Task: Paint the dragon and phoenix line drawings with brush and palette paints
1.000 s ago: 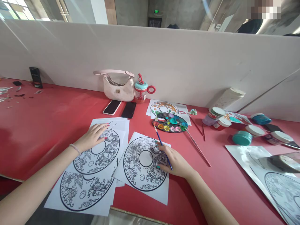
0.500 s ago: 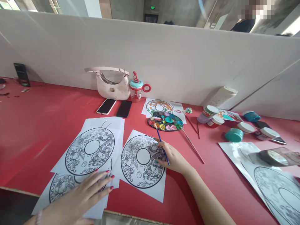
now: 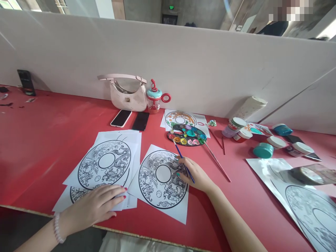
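Note:
My left hand [image 3: 96,206] lies flat, fingers stretched out, on the near edge of a stack of printed dragon sheets [image 3: 106,164] at the table's front edge. My right hand [image 3: 195,175] is closed on a thin blue paintbrush [image 3: 183,162] and rests on the right side of a single dragon sheet [image 3: 161,180]. The brush tip points back toward a dark paint palette [image 3: 187,135] filled with several colours.
Pink handbag [image 3: 128,92], teal-lidded cup [image 3: 154,99] and two phones [image 3: 121,118] by the white partition. A partly coloured sheet [image 3: 181,119], loose brushes [image 3: 217,161], paint jars [image 3: 235,126], teal lid [image 3: 263,150] and more sheets [image 3: 309,206] lie to the right on the red table [image 3: 47,133].
My left hand drew back from the stack's top sheet to its near edge, and the stack shifted toward the front. My right hand stayed on the single sheet with the brush.

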The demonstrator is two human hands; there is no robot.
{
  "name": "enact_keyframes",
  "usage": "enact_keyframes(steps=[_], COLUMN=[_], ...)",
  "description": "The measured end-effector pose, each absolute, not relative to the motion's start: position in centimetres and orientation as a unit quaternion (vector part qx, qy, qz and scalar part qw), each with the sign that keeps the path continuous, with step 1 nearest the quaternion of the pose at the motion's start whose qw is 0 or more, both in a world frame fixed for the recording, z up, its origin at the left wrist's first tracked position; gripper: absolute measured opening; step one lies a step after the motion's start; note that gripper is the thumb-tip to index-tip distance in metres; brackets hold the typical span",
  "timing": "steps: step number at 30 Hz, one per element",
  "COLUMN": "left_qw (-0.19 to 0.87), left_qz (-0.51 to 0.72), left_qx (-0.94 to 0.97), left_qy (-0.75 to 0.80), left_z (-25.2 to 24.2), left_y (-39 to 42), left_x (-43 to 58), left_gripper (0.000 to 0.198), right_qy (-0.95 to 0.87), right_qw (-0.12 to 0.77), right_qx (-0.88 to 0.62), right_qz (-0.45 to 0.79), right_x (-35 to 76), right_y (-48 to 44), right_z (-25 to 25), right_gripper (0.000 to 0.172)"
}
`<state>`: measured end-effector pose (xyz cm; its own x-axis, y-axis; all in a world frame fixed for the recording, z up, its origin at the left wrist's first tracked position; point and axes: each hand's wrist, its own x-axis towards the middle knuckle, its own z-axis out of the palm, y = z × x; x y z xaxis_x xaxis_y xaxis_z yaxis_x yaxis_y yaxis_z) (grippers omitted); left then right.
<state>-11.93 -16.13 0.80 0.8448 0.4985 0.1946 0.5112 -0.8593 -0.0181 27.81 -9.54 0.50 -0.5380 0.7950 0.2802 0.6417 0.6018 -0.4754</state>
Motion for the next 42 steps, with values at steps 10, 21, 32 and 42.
enact_keyframes(steps=[10,21,32,42], left_qw=[0.035,0.005,0.033,0.019], left_qz=[-0.049,-0.094,-0.102,-0.114], left_qx=[-0.966,-0.961,-0.954,-0.950], left_qy=[-0.251,-0.261,-0.280,-0.290], left_z=[0.8,0.2,-0.4,-0.6], left_y=[-16.6,-19.0,-18.9,-18.7], left_x=[-10.4,-6.7,-7.3,-7.5], left_gripper=[0.045,0.051,0.052,0.046], right_qy=[-0.737,-0.579,-0.537,-0.478], right_qw=[0.416,0.551,0.584,0.549], right_qx=[-0.462,-0.515,-0.553,-0.684], right_qz=[0.264,0.310,0.253,-0.035], right_x=[28.8,29.8,29.4,38.4], right_y=[-9.0,-8.0,-8.4,-10.8], right_z=[-0.4,-1.5,-1.5,4.2], right_gripper=[0.025,0.014,0.009,0.026])
